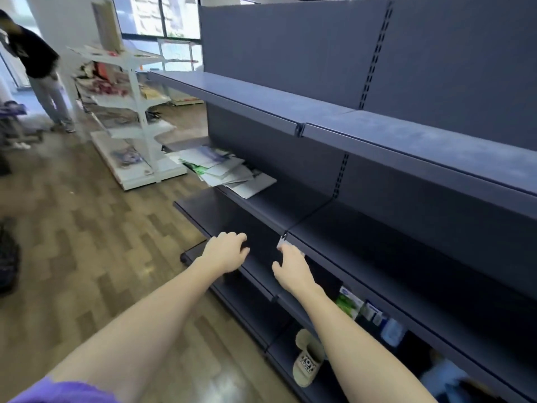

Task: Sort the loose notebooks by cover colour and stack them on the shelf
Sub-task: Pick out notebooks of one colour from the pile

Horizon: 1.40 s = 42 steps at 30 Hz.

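Note:
A loose pile of notebooks [223,170], mostly pale covers with one green one showing, lies spread on the middle shelf [334,228] of a dark grey rack, at its far left end. My left hand [225,251] reaches forward with loosely curled fingers in front of a lower shelf's edge, holding nothing. My right hand [292,269] is beside it, fingers loosely bent near the joint of the middle shelf's front edge, also holding nothing. Both hands are well short of the pile.
The top shelf [377,132] is bare. A lower shelf holds several upright booklets [366,311]. My sandalled foot [308,356] stands by the rack's base. A white display rack [128,112] stands on the wooden floor to the left, with another person [37,65] beyond.

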### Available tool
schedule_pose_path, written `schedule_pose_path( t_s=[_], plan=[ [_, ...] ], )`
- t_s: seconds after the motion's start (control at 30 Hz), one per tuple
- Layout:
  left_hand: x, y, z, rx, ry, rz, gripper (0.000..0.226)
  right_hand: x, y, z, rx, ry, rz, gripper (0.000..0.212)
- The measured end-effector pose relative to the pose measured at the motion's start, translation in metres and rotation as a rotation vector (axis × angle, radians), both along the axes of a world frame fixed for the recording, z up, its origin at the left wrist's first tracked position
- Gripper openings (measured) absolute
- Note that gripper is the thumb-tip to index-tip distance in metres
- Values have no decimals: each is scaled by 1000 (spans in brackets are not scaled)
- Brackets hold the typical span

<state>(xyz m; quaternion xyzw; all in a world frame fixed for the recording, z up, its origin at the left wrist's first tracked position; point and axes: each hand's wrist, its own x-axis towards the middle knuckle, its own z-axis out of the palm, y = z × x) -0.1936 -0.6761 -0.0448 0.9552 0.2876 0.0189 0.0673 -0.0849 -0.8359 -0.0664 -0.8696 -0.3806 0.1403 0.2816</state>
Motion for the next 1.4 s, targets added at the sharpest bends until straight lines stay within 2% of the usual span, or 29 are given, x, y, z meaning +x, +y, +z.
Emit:
schedule_pose_path(
  t_s=[0.3,0.5,0.7,0.87,1.0,1.1,1.17,1.23,1.4],
  plan=[
    [42,136,-11,15,33,5,41,34,146,-15,117,-42,-17,40],
    [95,229,-3,77,86,-44,41,86,249,-13,134,45,-82,40],
    [135,311,-3,70,47,-61,42,121,327,-15,178,141,-118,39],
    [152,357,-14,74,28,-122,40,138,369,-18,123,175,-165,40],
    [175,393,-20,53,-35,-195,51,152,400,-27,1,20,-193,42],
    [190,413,-30,42,13,-271,62,157,416,-38,-158,-26,-231,71],
    [197,422,-37,111,16,-315,58,160,419,-46,-254,-137,-191,85],
    [206,426,-39,228,-15,-356,53,166,418,-48,-265,-203,-174,92],
    [217,428,-30,453,69,-556,48,168,417,-43,-247,-135,-208,100]
  ],
)
